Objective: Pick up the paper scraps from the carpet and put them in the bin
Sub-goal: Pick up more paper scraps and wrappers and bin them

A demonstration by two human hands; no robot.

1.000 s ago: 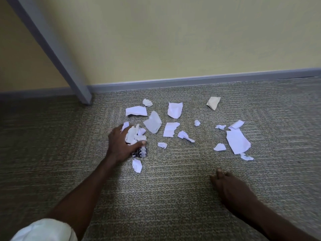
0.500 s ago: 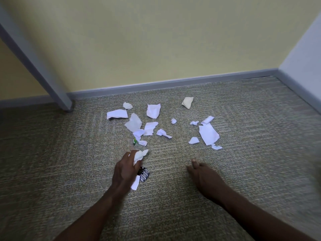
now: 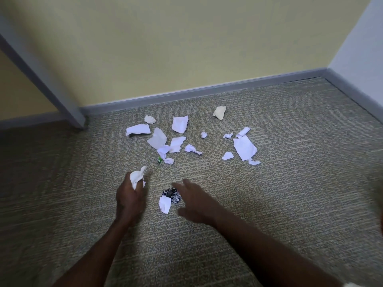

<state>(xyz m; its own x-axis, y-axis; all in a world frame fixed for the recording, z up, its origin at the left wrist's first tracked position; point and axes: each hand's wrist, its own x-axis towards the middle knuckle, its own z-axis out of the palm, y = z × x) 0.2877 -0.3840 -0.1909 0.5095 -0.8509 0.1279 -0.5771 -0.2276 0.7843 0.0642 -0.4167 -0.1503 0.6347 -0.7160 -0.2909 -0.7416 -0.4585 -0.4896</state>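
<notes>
Several white paper scraps (image 3: 178,144) lie scattered on the grey-green carpet (image 3: 290,183) near the wall. The largest sheet (image 3: 244,148) lies to the right, and a tan crumpled piece (image 3: 219,112) sits nearest the skirting. My left hand (image 3: 129,196) is closed around a bunch of crumpled white scraps (image 3: 137,176) that stick out above the fingers. My right hand (image 3: 195,201) hovers blurred, fingers spread, just right of a black printed scrap (image 3: 172,195) and a white scrap (image 3: 165,204). No bin is in view.
A grey post (image 3: 47,79) runs down to the carpet at the left. A yellow wall with grey skirting (image 3: 207,90) stands behind the scraps, and a pale wall (image 3: 360,44) closes the right side. A small green bit (image 3: 159,160) lies among the scraps.
My left hand has lifted back toward me with white scraps in it, leaving the black scrap and a white one on the carpet. My right hand has moved left toward those two.
</notes>
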